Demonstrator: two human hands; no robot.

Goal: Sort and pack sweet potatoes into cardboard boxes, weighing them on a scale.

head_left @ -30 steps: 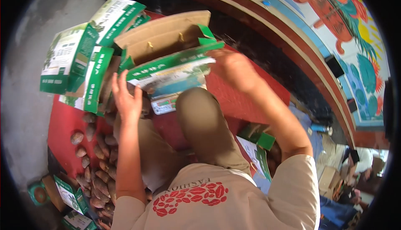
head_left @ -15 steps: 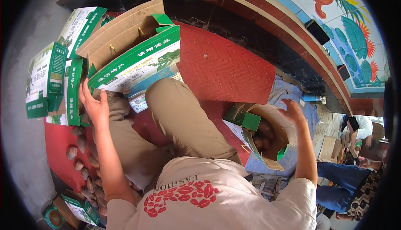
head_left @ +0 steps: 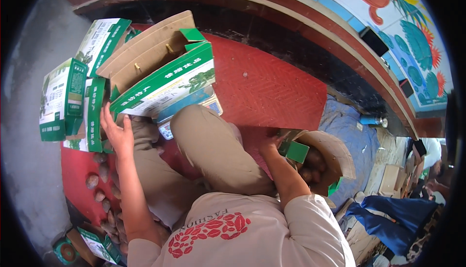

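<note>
At the near left end of a large green and white carton (head_left: 167,80), my left hand (head_left: 118,133) has its thumb apart from its fingers, with the fingertips by the carton's lower corner. The carton stands with its brown flaps up, with rope handles on the inside. My right hand (head_left: 273,141) is at the left side of a second open carton (head_left: 340,150), by its green flap (head_left: 297,151). Its fingers are shaded and partly hidden, so their hold cannot be made out. Several brown, round root vegetables (head_left: 315,160) lie inside that carton.
More green and white cartons (head_left: 60,99) stand at the far left. Several loose brown roots (head_left: 92,181) lie on the red floor by my left leg. A flat scale with a keypad (head_left: 212,106) shows behind the large carton. A blue bottle (head_left: 373,121) and another person's legs (head_left: 388,213) are at right.
My right hand has moved left from above the right carton's far rim to its left side. My left hand stays by the large carton. The whole view has shifted slightly.
</note>
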